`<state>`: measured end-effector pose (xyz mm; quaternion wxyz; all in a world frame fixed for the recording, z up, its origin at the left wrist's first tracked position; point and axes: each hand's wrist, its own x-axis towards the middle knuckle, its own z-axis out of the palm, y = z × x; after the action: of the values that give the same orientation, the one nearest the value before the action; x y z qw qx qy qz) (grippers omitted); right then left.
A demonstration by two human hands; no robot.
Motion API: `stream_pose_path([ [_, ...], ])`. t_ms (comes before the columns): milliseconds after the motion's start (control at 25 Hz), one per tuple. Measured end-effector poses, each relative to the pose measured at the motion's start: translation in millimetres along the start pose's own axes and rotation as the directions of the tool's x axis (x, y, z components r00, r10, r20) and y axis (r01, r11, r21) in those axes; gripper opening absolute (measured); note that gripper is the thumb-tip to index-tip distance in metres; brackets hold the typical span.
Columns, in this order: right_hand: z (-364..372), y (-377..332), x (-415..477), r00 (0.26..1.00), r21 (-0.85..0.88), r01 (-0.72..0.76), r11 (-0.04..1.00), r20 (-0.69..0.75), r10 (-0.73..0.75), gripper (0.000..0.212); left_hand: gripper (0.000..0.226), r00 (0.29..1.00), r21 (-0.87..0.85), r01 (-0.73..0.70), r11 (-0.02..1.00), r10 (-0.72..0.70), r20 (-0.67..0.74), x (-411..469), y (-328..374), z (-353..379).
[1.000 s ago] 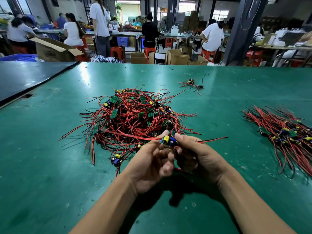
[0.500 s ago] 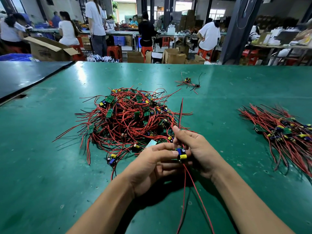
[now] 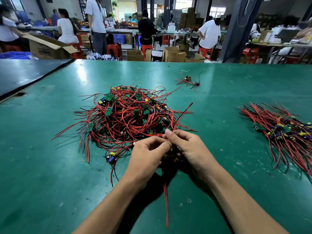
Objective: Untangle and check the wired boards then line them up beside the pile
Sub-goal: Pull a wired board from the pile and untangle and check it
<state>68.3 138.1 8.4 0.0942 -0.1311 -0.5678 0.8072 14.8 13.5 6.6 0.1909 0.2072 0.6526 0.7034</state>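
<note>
Now my left hand and right hand grip one board, checking it; next, I'd lay it by the row.

Single cam, head-worn, wide-angle, faces fwd and down across the green table. Nearest, centre-bottom: left hand and right hand, both reaching in from the bottom edge, around a wired board. Tangled pile just beyond, mid-frame. Top strip takes in far workbenches w/ people — well off.
</note>
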Motion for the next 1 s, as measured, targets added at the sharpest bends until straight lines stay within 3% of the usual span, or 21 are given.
stream_pose_path([
  [120,-1,-1,-1,0.998,-0.131,-0.057,0.99,-0.008,0.056,0.031,0.012,0.999,-0.045,0.001,0.999,0.001,0.039,1,-1,-1],
  [240,0,-1,-2,0.995,-0.199,-0.083,0.977,-0.064,0.071,0.043,0.013,0.999,-0.011,-0.001,1.0,0.001,0.055,2,-1,-2],
  [400,1,-3,0,0.994,-0.143,-0.072,0.987,-0.098,0.058,0.036,0.014,0.995,-0.009,0.04,0.999,-0.039,0.091,1,2,-3],
  [600,-14,-12,10,0.965,0.009,-0.004,1.0,-0.263,0.006,0.04,0.012,0.979,0.067,0.044,0.997,-0.057,0.197,-2,6,-4],
  [760,-21,-19,9,0.961,0.262,-0.176,0.949,-0.161,0.223,0.052,0.011,0.974,0.105,0.032,0.994,-0.055,0.22,-2,6,-4],
  [840,-21,-20,8,0.958,0.32,-0.216,0.922,-0.111,0.263,0.05,0.012,0.976,0.117,0.024,0.993,-0.049,0.212,-3,5,-4],
  [1000,-15,-15,4,0.991,0.115,-0.119,0.986,-0.047,0.125,0.04,0.016,0.988,0.022,0.062,0.998,-0.065,0.139,-4,5,-2],
])
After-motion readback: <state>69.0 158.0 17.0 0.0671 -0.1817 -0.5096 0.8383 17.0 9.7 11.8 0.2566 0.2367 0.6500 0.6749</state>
